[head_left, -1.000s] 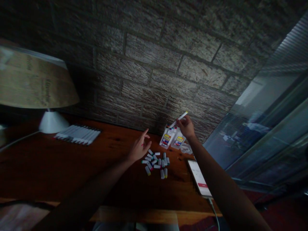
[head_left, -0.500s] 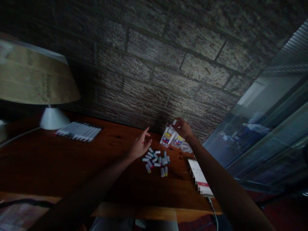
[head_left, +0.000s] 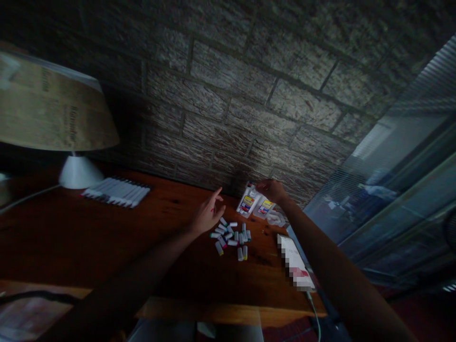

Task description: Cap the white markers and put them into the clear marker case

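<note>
My left hand (head_left: 208, 212) hovers just above the wooden table with its fingers apart, holding nothing. Right beside it lies a loose pile of short white marker caps (head_left: 230, 236) with green, pink and yellow ends. At the wall, my right hand (head_left: 272, 191) is at the top of a clear plastic case (head_left: 246, 202) bearing a yellow, red and blue label. Its fingers are pinched together, and whatever is between them is hidden. A second labelled clear case (head_left: 264, 207) stands under that hand, and a small clear plastic piece (head_left: 276, 218) lies to its right.
A row of white pens (head_left: 117, 192) lies at the left near a table lamp (head_left: 79, 172) with a printed shade. A phone (head_left: 296, 261) with a cable rests at the right edge of the table (head_left: 178, 280). Behind stands a stone-block wall (head_left: 221, 123).
My right hand has lowered slightly at the case top. The white, yellow-ended cap seen in its fingers earlier is out of sight now. My left hand has stayed in place.
</note>
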`<state>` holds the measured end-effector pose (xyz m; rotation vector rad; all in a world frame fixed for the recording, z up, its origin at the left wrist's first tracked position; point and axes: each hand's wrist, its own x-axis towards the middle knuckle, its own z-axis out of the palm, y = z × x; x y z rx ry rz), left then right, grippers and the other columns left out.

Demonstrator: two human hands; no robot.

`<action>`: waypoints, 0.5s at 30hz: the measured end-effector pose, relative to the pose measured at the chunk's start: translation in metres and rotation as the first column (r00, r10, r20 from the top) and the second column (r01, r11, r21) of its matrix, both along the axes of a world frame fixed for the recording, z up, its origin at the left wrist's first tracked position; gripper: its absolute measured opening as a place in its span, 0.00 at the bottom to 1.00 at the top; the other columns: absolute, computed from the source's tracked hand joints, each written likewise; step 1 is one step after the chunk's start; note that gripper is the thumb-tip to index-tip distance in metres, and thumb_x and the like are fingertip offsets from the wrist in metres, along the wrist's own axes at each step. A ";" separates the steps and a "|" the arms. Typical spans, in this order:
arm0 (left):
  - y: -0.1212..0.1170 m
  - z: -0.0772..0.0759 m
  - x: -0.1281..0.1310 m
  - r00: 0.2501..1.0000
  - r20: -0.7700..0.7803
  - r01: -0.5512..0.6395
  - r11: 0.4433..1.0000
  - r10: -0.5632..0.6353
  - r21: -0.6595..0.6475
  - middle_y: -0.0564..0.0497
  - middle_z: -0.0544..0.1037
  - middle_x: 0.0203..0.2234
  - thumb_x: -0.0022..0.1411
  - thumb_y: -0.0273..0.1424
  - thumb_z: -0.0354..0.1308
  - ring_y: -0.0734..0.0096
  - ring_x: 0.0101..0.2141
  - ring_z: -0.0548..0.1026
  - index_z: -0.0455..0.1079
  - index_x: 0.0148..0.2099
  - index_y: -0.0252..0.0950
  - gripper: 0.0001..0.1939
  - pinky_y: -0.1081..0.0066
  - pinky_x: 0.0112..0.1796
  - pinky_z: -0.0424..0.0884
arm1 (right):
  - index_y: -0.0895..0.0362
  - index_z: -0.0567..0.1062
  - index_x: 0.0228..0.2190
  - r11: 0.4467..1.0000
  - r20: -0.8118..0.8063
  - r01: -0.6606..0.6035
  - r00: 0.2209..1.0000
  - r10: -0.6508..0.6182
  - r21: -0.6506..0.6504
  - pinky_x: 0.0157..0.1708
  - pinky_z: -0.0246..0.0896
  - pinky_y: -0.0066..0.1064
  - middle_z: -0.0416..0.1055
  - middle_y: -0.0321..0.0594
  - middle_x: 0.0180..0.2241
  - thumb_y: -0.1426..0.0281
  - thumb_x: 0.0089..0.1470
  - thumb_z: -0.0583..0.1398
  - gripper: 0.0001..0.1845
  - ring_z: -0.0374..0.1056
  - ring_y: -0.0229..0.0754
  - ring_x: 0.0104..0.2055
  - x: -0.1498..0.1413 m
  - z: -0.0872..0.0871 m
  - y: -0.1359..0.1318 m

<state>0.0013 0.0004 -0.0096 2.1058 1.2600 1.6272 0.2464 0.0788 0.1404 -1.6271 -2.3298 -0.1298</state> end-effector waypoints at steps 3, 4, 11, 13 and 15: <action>0.000 -0.001 0.000 1.000 -0.008 0.003 1.000 -0.004 -0.003 0.48 0.74 0.45 0.65 0.35 0.53 0.78 0.28 0.72 0.47 0.67 0.39 0.31 0.72 0.37 0.71 | 0.53 0.81 0.34 0.998 -0.038 -0.011 0.999 0.009 -0.062 0.38 0.67 0.27 0.80 0.38 0.34 0.71 0.52 0.63 0.07 0.76 0.42 0.38 0.000 0.002 0.003; 0.000 -0.001 0.001 1.000 -0.014 0.006 1.000 -0.006 -0.001 0.48 0.74 0.45 0.65 0.35 0.52 0.78 0.28 0.72 0.47 0.67 0.39 0.31 0.72 0.37 0.71 | 0.53 0.81 0.34 0.997 -0.056 -0.015 0.998 0.011 -0.075 0.38 0.67 0.26 0.80 0.37 0.35 0.72 0.51 0.64 0.08 0.76 0.42 0.38 0.001 0.002 0.005; -0.001 0.001 0.000 1.000 -0.016 -0.003 1.000 0.003 -0.007 0.48 0.74 0.45 0.65 0.36 0.52 0.78 0.27 0.72 0.48 0.67 0.39 0.31 0.71 0.37 0.71 | 0.56 0.79 0.38 0.987 -0.161 -0.084 0.985 0.061 -0.139 0.39 0.70 0.29 0.80 0.40 0.36 0.78 0.47 0.64 0.14 0.76 0.42 0.37 0.007 0.000 0.020; -0.001 0.001 0.000 1.000 -0.016 -0.002 1.000 0.001 -0.004 0.48 0.74 0.45 0.65 0.36 0.52 0.78 0.27 0.71 0.48 0.67 0.38 0.31 0.71 0.37 0.71 | 0.57 0.79 0.37 0.988 -0.167 -0.065 0.985 0.041 -0.142 0.39 0.70 0.30 0.80 0.41 0.35 0.77 0.47 0.65 0.12 0.76 0.43 0.37 0.008 0.000 0.022; 0.000 0.000 0.000 1.000 -0.017 0.001 1.000 -0.001 0.000 0.48 0.75 0.45 0.65 0.36 0.52 0.78 0.27 0.71 0.48 0.67 0.38 0.31 0.71 0.38 0.71 | 0.57 0.79 0.35 0.989 -0.151 -0.059 0.988 0.037 -0.139 0.40 0.70 0.31 0.80 0.41 0.35 0.75 0.47 0.66 0.10 0.76 0.44 0.37 0.009 0.001 0.021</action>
